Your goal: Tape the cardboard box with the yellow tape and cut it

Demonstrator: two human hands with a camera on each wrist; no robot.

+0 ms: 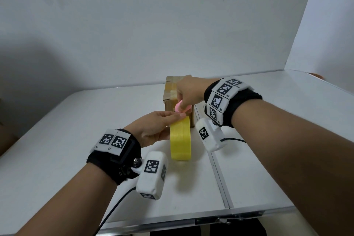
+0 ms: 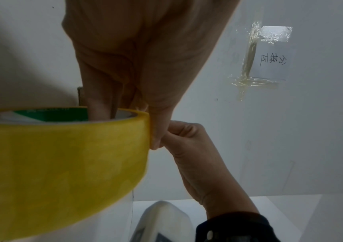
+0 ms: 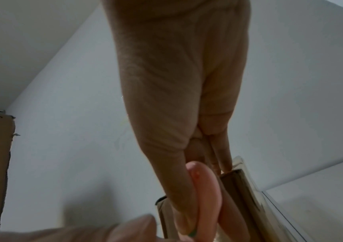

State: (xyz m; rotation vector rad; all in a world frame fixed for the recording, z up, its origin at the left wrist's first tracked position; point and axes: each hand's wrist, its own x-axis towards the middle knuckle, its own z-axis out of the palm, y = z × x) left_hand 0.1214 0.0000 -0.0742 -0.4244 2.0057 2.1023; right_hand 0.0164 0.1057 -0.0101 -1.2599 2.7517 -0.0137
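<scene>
Left hand (image 1: 153, 128) grips bright yellow tape roll (image 1: 181, 140); right hand (image 1: 188, 93) pinches pink cutter (image 1: 181, 109)

White folding table (image 1: 76, 140) (centre seam), cardboard box (image 1: 169, 90) standing on it

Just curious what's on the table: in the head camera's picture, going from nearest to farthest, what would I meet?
Yellow tape roll held by the left hand → pink cutter in the right hand → cardboard box.
</scene>
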